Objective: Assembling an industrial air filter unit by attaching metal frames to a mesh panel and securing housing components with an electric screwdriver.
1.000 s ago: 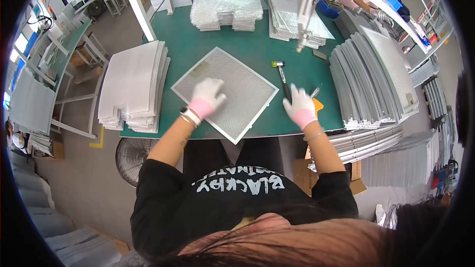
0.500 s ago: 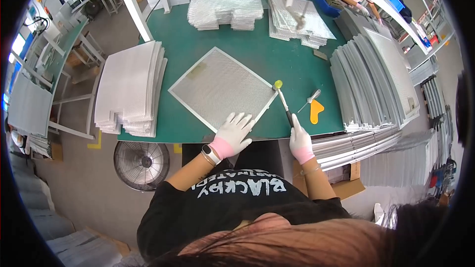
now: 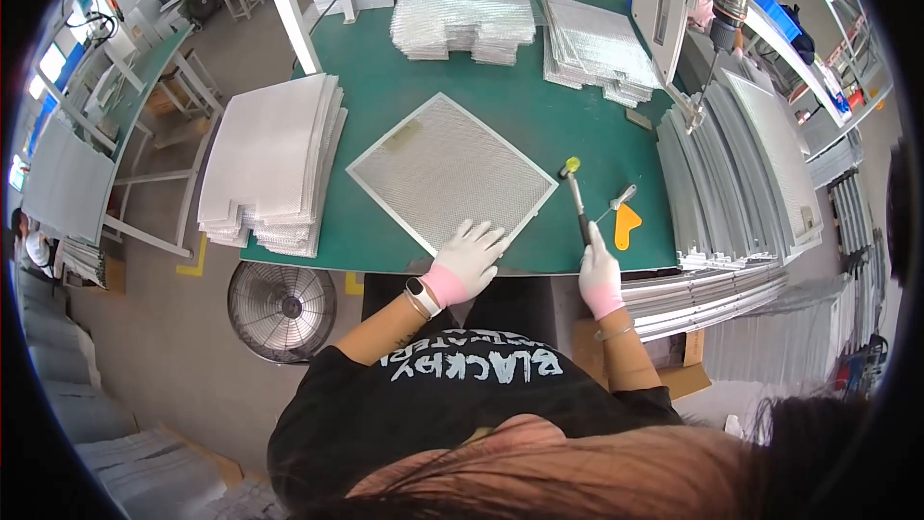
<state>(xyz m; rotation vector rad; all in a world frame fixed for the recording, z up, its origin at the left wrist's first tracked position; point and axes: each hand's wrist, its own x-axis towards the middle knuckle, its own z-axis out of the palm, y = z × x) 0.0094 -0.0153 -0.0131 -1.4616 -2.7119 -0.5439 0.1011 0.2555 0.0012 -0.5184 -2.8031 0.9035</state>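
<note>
A square mesh filter panel [image 3: 452, 164] with a pale metal frame lies on the green table, turned so one corner points at me. My left hand [image 3: 469, 255], in a white glove with a pink cuff, rests open on its near corner, fingers spread. In my right hand [image 3: 599, 265], gloved alike, is the dark handle of a small mallet [image 3: 577, 195]. Its yellow-green head is just off the panel's right corner, apart from the frame. Right of the mallet lie a screwdriver [image 3: 626, 195] and a yellow scraper [image 3: 627, 224].
Mesh sheets [image 3: 265, 149] are stacked at the left, with another stack [image 3: 462, 5] at the back and one [image 3: 597, 43] at the back right. Framed panels [image 3: 727, 173] stand in a row at the right. A power drill [image 3: 730, 10] hangs above them. A floor fan [image 3: 279, 313] stands below the table.
The whole view has shifted, bringing the hanging drill into sight at the upper right. The mallet head has moved slightly away from the panel's right corner. My left hand stays on the panel.
</note>
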